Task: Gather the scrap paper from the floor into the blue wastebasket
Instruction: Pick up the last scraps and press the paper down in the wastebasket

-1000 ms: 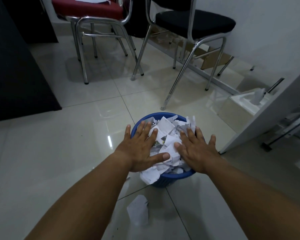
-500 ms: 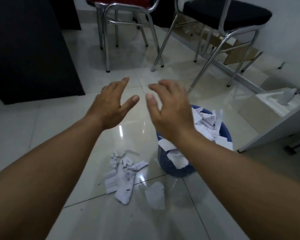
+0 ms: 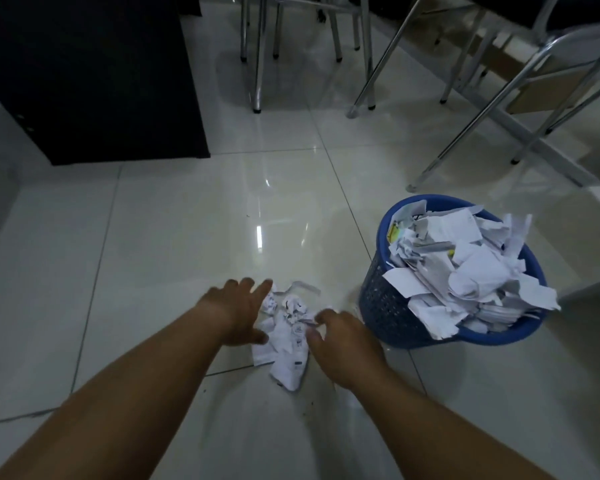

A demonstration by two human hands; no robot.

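In the head view, the scrap paper (image 3: 286, 337) lay on the glossy pale floor (image 3: 153, 237) in the lower middle of the frame. It was a small heap of white crumpled and torn pieces with dark print on some, and one thin curled strip stuck out at its upper edge. The longest piece reached down across a tile joint.

The blue wastebasket (image 3: 388, 306) stood upright to the right of the heap, near it but apart. Its wall was perforated and its rim solid. It was heaped with white paper scraps (image 3: 465, 271), several of which hung over the near and right side of the rim.

The left hand (image 3: 238, 313) was at the left side of the heap. Its fingers (image 3: 265, 287) were stretched out, slightly spread and motion-blurred. Their tips reached the heap's upper left corner and the thumb lay against its left edge. The hand was released and held nothing.

The right hand (image 3: 343, 344) was at the right side of the heap. Its fingers (image 3: 321, 317) were bent inward, and their tips and the thumb met the paper's right edge. I cannot tell whether they pinched a piece or only touched it. Both bare forearms ran in from the bottom corners of the frame.

A black cabinet (image 3: 90, 81) filled the upper left. The chrome chair legs (image 3: 257, 64) stood at the top centre, and more of them crossed the upper right.
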